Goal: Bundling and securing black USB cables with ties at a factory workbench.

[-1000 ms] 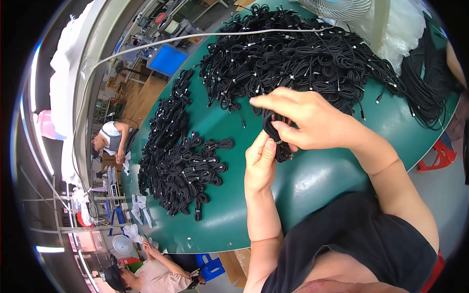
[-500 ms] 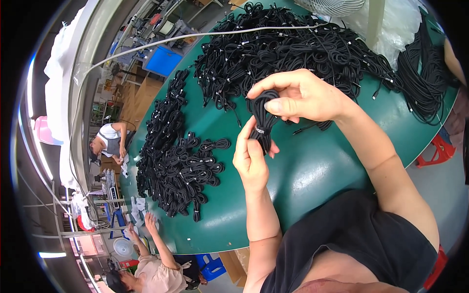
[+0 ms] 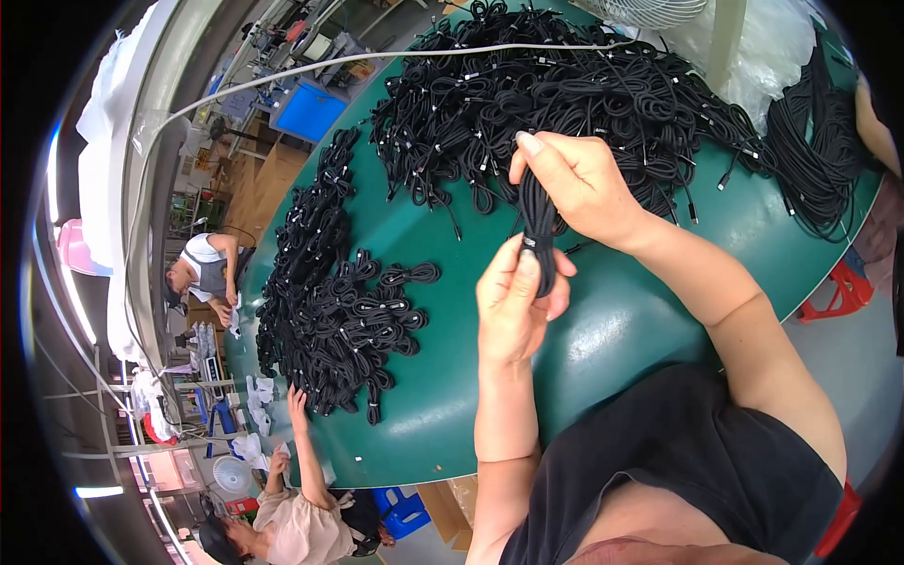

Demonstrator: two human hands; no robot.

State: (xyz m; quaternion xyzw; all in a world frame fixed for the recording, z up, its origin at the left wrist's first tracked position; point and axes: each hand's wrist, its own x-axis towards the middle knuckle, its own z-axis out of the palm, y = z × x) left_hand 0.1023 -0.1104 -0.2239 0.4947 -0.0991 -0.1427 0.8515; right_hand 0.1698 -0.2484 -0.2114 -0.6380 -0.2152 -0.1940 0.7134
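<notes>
A coiled black cable (image 3: 536,209), cinched at its middle by a strap with a pale mark, stands nearly upright above the table between my hands. Its lower part is gripped in my left hand (image 3: 508,306), thumb pressed just under the strap. Closed at the coil's upper end is my right hand (image 3: 589,193), with the thumb pointing up along the loop. Just beyond my hands lies a large heap of black cables (image 3: 527,94), many with metal plugs showing. Left of them spreads a pile of tied cable bundles (image 3: 348,325).
The green table (image 3: 424,377) curves around in front of me. At the far right lie long loose black cables (image 3: 815,141) beside clear plastic (image 3: 767,61) and a post. A co-worker's hand (image 3: 298,403) touches the left pile; another person (image 3: 207,268) sits farther off. A red stool (image 3: 838,292) stands right.
My right thumb has moved up and off the coil's front, and the coil is straighter. My left hand has shifted slightly right. The nearer co-worker's hand has reached to the bundle pile.
</notes>
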